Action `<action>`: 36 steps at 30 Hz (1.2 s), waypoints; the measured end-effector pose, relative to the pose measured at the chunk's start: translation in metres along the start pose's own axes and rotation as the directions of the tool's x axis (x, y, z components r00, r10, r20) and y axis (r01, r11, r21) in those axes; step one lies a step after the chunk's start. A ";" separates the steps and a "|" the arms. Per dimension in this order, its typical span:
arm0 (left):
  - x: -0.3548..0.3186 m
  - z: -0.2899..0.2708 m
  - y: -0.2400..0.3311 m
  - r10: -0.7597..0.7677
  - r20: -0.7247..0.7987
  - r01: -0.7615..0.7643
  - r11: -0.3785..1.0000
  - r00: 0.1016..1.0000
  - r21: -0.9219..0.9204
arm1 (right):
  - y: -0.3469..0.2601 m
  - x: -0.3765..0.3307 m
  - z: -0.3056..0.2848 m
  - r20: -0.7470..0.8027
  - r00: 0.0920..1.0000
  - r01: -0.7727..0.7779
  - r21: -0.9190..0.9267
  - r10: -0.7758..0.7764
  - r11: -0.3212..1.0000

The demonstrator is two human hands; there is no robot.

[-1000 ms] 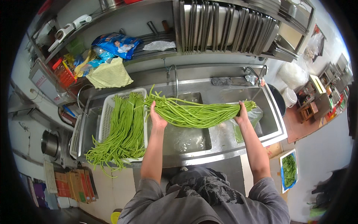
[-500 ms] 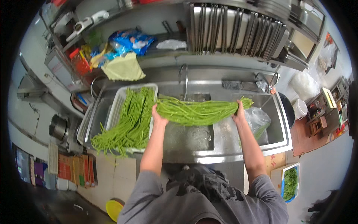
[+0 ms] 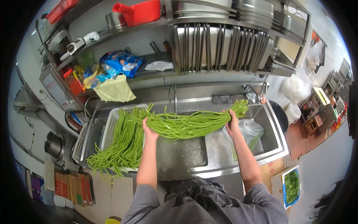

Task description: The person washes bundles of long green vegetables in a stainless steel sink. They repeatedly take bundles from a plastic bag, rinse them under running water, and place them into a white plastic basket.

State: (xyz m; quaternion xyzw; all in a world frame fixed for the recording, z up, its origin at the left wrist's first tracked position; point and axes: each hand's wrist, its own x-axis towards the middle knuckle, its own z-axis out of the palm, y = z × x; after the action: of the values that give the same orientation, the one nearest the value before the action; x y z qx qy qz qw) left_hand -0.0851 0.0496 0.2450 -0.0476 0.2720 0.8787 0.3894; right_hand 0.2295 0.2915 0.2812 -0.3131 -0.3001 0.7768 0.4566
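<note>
Stretched between my two hands, a bundle of long green beans [image 3: 186,125] spans the middle sink basin [image 3: 179,156], where bubbly water shows. My left hand [image 3: 149,131] is closed around the bundle's left end, beside the basket. Around the right end my right hand [image 3: 233,125] is closed, with bean tips fanning out beyond it. More long green beans [image 3: 121,143] fill a white plastic basket [image 3: 107,128] on the left and droop over its front edge. A clear plastic bag [image 3: 251,128] lies by the right basin, just beyond my right forearm.
A faucet [image 3: 174,97] rises behind the middle basin. Overhead, a metal shelf holds upright trays [image 3: 223,48], a red scoop [image 3: 140,12] and blue packaging [image 3: 121,61]. A yellow-green cloth [image 3: 115,89] hangs from it. A box of leafy greens [image 3: 291,184] sits at lower right.
The view has tilted up, showing more of the shelf. Both hands still grip the bean bundle, which now sags more in the middle, its left end nearer the basket.
</note>
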 end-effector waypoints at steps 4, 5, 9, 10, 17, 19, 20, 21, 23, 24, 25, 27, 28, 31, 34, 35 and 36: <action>0.003 0.005 -0.022 -0.114 -0.063 0.115 0.993 0.991 0.012 | 0.008 0.024 -0.055 -0.023 1.000 -0.019 -0.011 0.018 1.000; -0.006 0.015 -0.015 -0.061 -0.019 0.063 0.996 0.998 0.067 | 0.008 0.011 -0.037 -0.027 1.000 0.014 0.023 -0.013 1.000; 0.013 -0.009 -0.002 -0.094 0.065 0.096 0.995 0.993 -0.029 | -0.001 -0.010 -0.020 0.004 1.000 -0.012 0.037 0.012 0.999; 0.008 -0.002 -0.007 -0.081 0.084 0.083 0.996 0.993 -0.018 | -0.001 -0.004 -0.022 0.007 1.000 -0.008 0.045 0.008 0.999; 0.001 0.007 0.009 -0.013 -0.031 0.015 0.998 0.999 0.065 | 0.012 -0.004 -0.006 0.026 0.993 -0.120 0.103 0.118 0.987; -0.005 -0.003 0.005 0.043 0.007 -0.043 0.996 0.999 0.074 | 0.005 -0.001 -0.003 0.099 0.992 -0.097 0.130 0.084 0.987; -0.002 -0.012 0.005 -0.023 -0.053 0.026 0.998 0.998 0.050 | 0.008 -0.006 -0.012 0.116 0.989 -0.107 0.137 0.091 0.985; 0.007 -0.003 0.008 -0.087 -0.083 0.090 0.995 0.993 0.030 | 0.002 0.009 -0.024 0.119 0.985 -0.128 -0.012 0.128 0.992; -0.002 0.003 0.003 -0.064 -0.024 0.064 0.998 0.998 0.001 | 0.000 0.015 -0.030 0.120 0.983 -0.119 -0.148 0.137 0.982; 0.001 -0.008 0.009 -0.022 -0.023 0.024 0.998 0.999 0.065 | -0.002 0.006 -0.010 0.137 0.985 -0.084 -0.134 0.102 0.987; 0.007 -0.019 0.016 0.020 -0.021 -0.017 0.992 1.000 0.129 | 0.002 -0.006 0.013 0.129 0.991 -0.007 -0.079 0.017 0.997; 0.015 -0.011 0.015 -0.114 -0.031 0.115 0.992 0.993 0.045 | 0.006 -0.019 -0.001 0.094 0.995 0.037 -0.098 -0.028 0.994; 0.001 -0.022 0.005 -0.130 -0.067 0.134 0.990 0.989 0.053 | 0.014 -0.008 -0.025 0.105 0.994 0.003 -0.149 0.013 0.989; 0.010 -0.008 0.027 -0.018 -0.084 0.023 0.998 0.996 0.064 | 0.009 -0.016 0.010 0.203 0.978 0.056 -0.041 -0.046 0.998; 0.002 -0.020 0.012 -0.155 -0.133 0.165 0.984 0.979 0.067 | 0.011 0.007 -0.044 0.072 0.981 -0.164 -0.174 0.178 0.971; 0.000 -0.008 0.019 -0.141 -0.160 0.157 0.983 0.977 0.090 | 0.012 0.005 -0.035 0.128 0.982 -0.117 -0.148 0.137 0.982; 0.002 -0.012 0.030 -0.042 -0.096 0.052 0.992 0.995 0.111 | 0.012 -0.001 -0.017 0.198 0.975 -0.076 -0.113 0.097 0.991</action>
State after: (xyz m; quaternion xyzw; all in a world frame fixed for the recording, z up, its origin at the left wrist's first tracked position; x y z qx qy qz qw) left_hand -0.1092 0.0281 0.2473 -0.0728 0.3379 0.8493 0.3990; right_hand 0.2367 0.2887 0.2612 -0.2685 -0.3713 0.8071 0.3724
